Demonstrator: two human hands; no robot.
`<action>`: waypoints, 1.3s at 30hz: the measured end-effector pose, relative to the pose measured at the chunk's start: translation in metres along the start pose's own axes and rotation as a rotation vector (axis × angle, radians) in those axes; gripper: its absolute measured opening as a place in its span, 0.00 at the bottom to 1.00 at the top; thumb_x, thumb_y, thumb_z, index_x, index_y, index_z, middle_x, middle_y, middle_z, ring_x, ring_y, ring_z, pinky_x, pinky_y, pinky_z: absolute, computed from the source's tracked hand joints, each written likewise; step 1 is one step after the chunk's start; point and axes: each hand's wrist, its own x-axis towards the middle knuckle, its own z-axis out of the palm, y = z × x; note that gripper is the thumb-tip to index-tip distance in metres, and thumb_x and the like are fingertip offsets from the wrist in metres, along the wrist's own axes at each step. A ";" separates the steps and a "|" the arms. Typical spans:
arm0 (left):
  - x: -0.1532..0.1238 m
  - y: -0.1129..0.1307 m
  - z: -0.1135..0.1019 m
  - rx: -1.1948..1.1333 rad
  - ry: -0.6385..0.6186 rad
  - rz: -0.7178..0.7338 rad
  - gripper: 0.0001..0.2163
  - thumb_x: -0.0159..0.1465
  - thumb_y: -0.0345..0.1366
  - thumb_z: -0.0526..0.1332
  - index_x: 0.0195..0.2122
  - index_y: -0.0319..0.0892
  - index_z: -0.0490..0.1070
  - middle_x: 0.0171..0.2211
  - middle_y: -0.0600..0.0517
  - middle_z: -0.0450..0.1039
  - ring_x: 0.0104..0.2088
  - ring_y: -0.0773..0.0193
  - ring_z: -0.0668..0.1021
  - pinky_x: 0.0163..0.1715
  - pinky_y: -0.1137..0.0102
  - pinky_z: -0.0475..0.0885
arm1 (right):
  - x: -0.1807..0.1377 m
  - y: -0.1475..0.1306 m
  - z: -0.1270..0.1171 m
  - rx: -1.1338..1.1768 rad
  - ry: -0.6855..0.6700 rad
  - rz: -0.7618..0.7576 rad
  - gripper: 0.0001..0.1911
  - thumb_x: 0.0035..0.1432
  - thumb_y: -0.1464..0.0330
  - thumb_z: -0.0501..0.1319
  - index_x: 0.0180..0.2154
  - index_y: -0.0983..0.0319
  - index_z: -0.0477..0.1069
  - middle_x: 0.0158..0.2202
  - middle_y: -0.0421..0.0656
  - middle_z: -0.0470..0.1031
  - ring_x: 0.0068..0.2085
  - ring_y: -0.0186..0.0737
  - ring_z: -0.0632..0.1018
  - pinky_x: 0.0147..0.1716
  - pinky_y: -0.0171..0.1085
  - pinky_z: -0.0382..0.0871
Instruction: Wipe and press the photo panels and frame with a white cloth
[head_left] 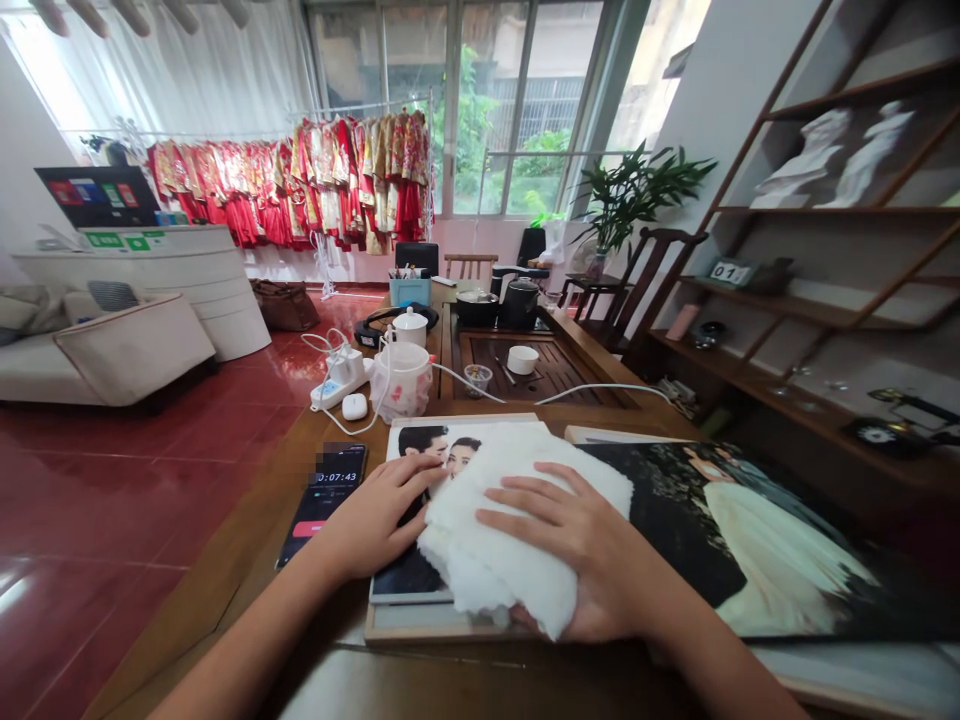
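A framed wedding photo of a couple (409, 580) lies flat on the wooden table in front of me. Across it is spread a folded, fluffy white cloth (480, 560), which hides much of the picture. My right hand (574, 530) holds the cloth from its right side, fingers spread over the top and the thumb partly hidden near the lower edge. My left hand (386, 510) rests on the left part of the photo, fingers stretched out, fingertips beside the cloth's edge. To the right lies a larger dark wedding photo (675, 540), partly behind my right forearm.
A phone showing a timer (322, 500) lies left of the photo. Behind stand a power strip (339, 378), a bagged plastic tub (403, 378), a lidded white cup (410, 328) and a tea tray (570, 385) with a white bowl (523, 359). A white cable (607, 388) crosses the table.
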 end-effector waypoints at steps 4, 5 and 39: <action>0.001 0.001 0.000 -0.007 0.029 0.001 0.19 0.69 0.36 0.51 0.61 0.48 0.59 0.62 0.50 0.59 0.61 0.58 0.63 0.61 0.59 0.59 | -0.002 0.008 0.004 -0.086 0.090 0.253 0.34 0.53 0.54 0.59 0.60 0.56 0.60 0.59 0.49 0.66 0.58 0.52 0.66 0.57 0.55 0.49; 0.001 0.001 0.000 -0.009 0.037 0.001 0.18 0.69 0.36 0.51 0.60 0.49 0.59 0.62 0.50 0.59 0.61 0.58 0.63 0.61 0.59 0.59 | -0.003 0.011 0.005 -0.111 0.105 0.310 0.32 0.54 0.54 0.59 0.59 0.57 0.61 0.58 0.50 0.67 0.57 0.53 0.67 0.56 0.56 0.50; 0.000 -0.002 0.000 -0.013 0.017 0.029 0.23 0.66 0.34 0.55 0.62 0.49 0.57 0.63 0.49 0.59 0.61 0.56 0.63 0.60 0.58 0.60 | 0.002 -0.008 -0.003 0.018 -0.080 0.019 0.39 0.50 0.57 0.59 0.63 0.52 0.53 0.64 0.42 0.58 0.62 0.50 0.61 0.62 0.55 0.36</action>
